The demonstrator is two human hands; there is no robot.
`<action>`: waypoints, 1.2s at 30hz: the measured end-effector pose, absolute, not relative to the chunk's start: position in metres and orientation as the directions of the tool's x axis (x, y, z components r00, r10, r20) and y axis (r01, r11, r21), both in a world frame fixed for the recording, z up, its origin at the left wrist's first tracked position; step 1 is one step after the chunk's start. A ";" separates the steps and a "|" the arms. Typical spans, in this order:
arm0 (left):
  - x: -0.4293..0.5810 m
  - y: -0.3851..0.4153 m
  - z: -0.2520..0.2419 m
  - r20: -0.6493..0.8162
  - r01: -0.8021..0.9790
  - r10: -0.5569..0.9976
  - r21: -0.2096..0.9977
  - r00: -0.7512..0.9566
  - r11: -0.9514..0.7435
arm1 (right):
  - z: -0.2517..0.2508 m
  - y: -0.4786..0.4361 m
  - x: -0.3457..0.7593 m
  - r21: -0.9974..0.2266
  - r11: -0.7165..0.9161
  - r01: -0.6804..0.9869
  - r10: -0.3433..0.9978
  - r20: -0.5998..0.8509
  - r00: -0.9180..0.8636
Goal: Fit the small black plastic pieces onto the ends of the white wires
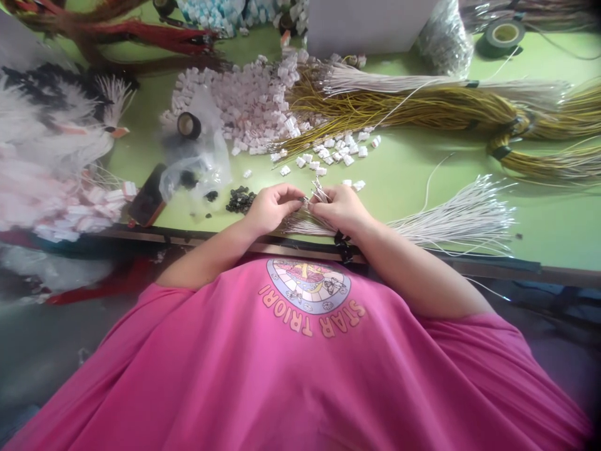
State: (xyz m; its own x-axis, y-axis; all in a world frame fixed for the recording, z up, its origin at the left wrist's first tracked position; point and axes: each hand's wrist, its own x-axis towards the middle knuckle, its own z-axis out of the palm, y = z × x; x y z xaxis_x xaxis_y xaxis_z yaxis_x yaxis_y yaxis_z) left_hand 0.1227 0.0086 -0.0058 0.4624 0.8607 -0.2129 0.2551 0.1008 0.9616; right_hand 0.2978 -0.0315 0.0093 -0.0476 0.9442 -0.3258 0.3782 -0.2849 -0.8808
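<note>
Near the table's front edge, my right hand (345,208) is closed around the tips of several white wires (319,190), which point up between its fingers. The rest of the white wire bundle (462,216) fans out on the table to the right, past my forearm. My left hand (275,207) faces it, thumb and forefinger pinched together beside the wire tips. Whatever small piece sits in that pinch is too small to name. Just left of my left hand lies a little heap of small black pieces (241,199).
Beyond my hands spreads a big pile of white plastic connectors (253,103). Long yellow wire bundles (422,113) lie behind to the right. A plastic bag (201,147), a tape roll (189,125) and a dark box (149,195) are on the left. Another tape roll (504,34) lies far right.
</note>
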 end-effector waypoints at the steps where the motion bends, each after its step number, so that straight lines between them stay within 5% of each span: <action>1: 0.123 0.008 -0.006 -0.202 0.261 0.863 0.961 0.463 0.085 | 0.009 -0.031 0.298 -0.877 -0.278 0.391 0.946 -0.321 -0.048; 8: 0.121 0.006 -0.008 -0.133 0.342 0.887 0.939 0.441 -0.029 | 0.009 -0.032 0.299 -0.881 -0.242 0.407 0.957 -0.285 -0.047; 18: 0.122 0.006 -0.008 -0.227 0.240 0.877 0.962 0.424 0.133 | 0.006 -0.032 0.297 -0.871 -0.219 0.439 0.966 -0.257 -0.029; 28: 0.128 0.003 -0.013 -0.093 0.242 0.887 0.970 0.451 -0.021 | 0.010 -0.032 0.294 -0.852 -0.173 0.495 0.970 -0.235 -0.066; 36: 0.127 0.006 -0.019 -0.129 0.217 0.913 0.975 0.387 0.046 | 0.005 -0.033 0.298 -0.880 -0.201 0.430 0.972 -0.233 -0.023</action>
State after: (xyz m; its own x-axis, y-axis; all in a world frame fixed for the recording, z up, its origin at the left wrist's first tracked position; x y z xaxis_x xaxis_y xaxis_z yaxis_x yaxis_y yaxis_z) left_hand 0.1270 0.0060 -0.0191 0.3866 0.9132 -0.1289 0.2173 0.0456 0.9750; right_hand 0.2981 -0.0330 0.0049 -0.0231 0.9722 -0.2332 0.4300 -0.2009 -0.8802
